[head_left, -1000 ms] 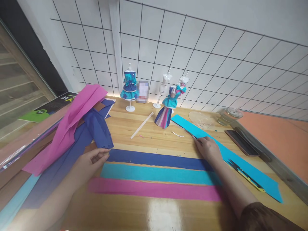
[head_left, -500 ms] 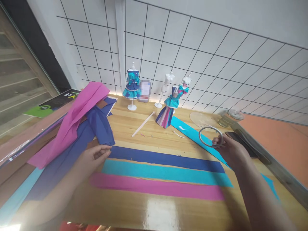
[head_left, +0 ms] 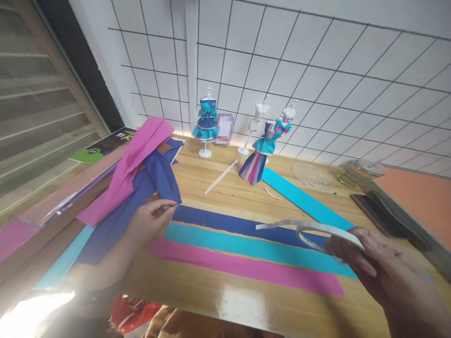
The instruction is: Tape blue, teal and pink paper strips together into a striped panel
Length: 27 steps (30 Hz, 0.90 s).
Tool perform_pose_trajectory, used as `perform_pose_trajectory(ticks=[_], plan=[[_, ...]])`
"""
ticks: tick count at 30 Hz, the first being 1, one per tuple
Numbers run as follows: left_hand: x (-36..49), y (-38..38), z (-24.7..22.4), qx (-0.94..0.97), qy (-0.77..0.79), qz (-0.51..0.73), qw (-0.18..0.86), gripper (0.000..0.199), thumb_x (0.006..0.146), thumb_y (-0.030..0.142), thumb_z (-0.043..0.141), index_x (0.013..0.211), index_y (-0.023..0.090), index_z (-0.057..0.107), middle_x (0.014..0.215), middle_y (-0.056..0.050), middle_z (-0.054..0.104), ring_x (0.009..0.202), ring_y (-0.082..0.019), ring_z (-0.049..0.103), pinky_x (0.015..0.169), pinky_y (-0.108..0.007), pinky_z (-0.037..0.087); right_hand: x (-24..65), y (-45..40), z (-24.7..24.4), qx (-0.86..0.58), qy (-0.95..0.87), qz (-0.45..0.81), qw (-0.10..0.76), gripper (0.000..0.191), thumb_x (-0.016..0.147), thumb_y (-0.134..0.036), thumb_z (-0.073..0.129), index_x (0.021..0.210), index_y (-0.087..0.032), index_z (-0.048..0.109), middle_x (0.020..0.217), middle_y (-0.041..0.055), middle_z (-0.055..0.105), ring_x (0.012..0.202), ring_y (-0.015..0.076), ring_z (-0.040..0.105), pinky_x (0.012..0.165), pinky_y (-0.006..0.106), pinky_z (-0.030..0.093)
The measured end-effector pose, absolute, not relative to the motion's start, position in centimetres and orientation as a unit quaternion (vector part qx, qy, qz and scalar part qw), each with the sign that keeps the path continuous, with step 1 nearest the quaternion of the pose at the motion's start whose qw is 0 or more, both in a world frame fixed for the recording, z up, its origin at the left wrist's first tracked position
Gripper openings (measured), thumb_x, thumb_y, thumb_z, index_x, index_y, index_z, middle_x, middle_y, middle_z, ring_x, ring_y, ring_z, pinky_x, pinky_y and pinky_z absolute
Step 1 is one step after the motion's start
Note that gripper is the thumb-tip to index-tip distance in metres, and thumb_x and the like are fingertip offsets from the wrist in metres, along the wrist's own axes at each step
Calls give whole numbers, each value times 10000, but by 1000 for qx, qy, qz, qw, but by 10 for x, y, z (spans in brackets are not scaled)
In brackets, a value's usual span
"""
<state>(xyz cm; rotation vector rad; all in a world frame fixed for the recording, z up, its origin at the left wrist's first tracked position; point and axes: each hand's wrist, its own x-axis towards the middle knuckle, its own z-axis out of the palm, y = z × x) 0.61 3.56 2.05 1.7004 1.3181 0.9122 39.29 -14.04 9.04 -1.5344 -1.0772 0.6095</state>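
Observation:
My left hand (head_left: 155,216) is closed in a pinch at the left end of the navy paper strip (head_left: 218,220); whatever is between the fingertips is too small to make out. A corner of the folded navy paper (head_left: 164,178) lies right beside those fingertips. On the right, my right hand (head_left: 377,258) grips a roll of white tape (head_left: 331,229) tilted nearly edge-on, with a loose tail pointing left over the strips. Below the navy strip lie a turquoise strip (head_left: 246,246) and a pink strip (head_left: 243,272), roughly parallel.
Pink paper (head_left: 141,150) is heaped at left. Along the wall stand small dress forms, one in a blue dress (head_left: 206,122), one in a striped skirt (head_left: 254,164). A turquoise strip (head_left: 303,197), a glass jar (head_left: 362,171) and a phone (head_left: 378,216) are at right.
My right hand has come down and nearer with the tape roll, turning it from face-on to edge-on; its loose tail now shows. My left hand stays at the strip's end. The view has shifted.

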Motion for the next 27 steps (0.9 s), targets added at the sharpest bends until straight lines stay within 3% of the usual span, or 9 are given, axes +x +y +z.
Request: perform_pose_trajectory(ticks=[5, 11, 14, 17, 19, 22, 24, 27], plan=[[20, 23, 38, 701, 487, 353, 382, 312, 776, 428, 600, 944, 176, 674, 892, -48, 669, 820, -178, 607, 741, -261, 473, 355, -145, 93, -534, -459, 425, 569, 519, 895, -454, 379, 435, -235, 483, 441, 42, 370, 538, 198, 422, 548, 357, 397], [45, -17, 61, 724, 401, 246, 505, 316, 845, 435, 521, 1033, 231, 673, 1061, -49, 646, 1006, -207, 576, 852, -291, 445, 328, -143, 84, -455, -392, 526, 601, 491, 913, -448, 382, 486, -227, 483, 422, 8, 304, 499, 165, 365, 529, 313, 350], [58, -36, 68, 707, 392, 249, 533, 439, 800, 450, 588, 1201, 271, 582, 1277, -67, 530, 1164, -252, 486, 891, -324, 440, 314, -142, 83, -430, -368, 576, 590, 441, 907, -449, 420, 536, -220, 487, 431, -11, 294, 487, 146, 350, 548, 304, 357], [68, -47, 75, 716, 352, 261, 543, 653, 690, 429, 716, 1292, 304, 493, 1388, -58, 428, 1271, -278, 376, 1028, -388, 333, 298, -140, 85, -429, -342, 622, 559, 355, 899, -449, 452, 646, -216, 538, 449, -28, 304, 491, 131, 346, 567, 291, 368], [74, -49, 78, 722, 316, 249, 562, 663, 655, 414, 750, 1266, 305, 517, 1348, -53, 475, 1240, -273, 412, 1031, -392, 323, 289, -140, 86, -419, -328, 656, 536, 321, 893, -442, 477, 689, -207, 555, 454, -36, 309, 490, 119, 343, 577, 280, 379], [83, -48, 77, 686, 294, 216, 629, 382, 711, 412, 707, 1050, 243, 654, 1058, -49, 644, 1019, -224, 563, 908, -347, 413, 281, -139, 86, -399, -312, 689, 518, 291, 872, -431, 527, 713, -193, 583, 486, -24, 388, 513, 110, 391, 600, 269, 406], [86, -47, 72, 624, 291, 207, 695, 261, 742, 401, 683, 905, 198, 678, 837, -32, 664, 829, -177, 601, 787, -306, 454, 280, -139, 85, -397, -301, 697, 516, 256, 852, -431, 560, 786, -192, 620, 571, 10, 500, 576, 125, 470, 615, 270, 429], [86, -45, 64, 533, 284, 214, 768, 244, 716, 369, 716, 842, 166, 667, 688, -13, 645, 659, -133, 588, 662, -260, 458, 282, -139, 84, -395, -288, 705, 514, 243, 822, -407, 609, 950, -207, 658, 753, 55, 609, 679, 149, 556, 644, 271, 466]])
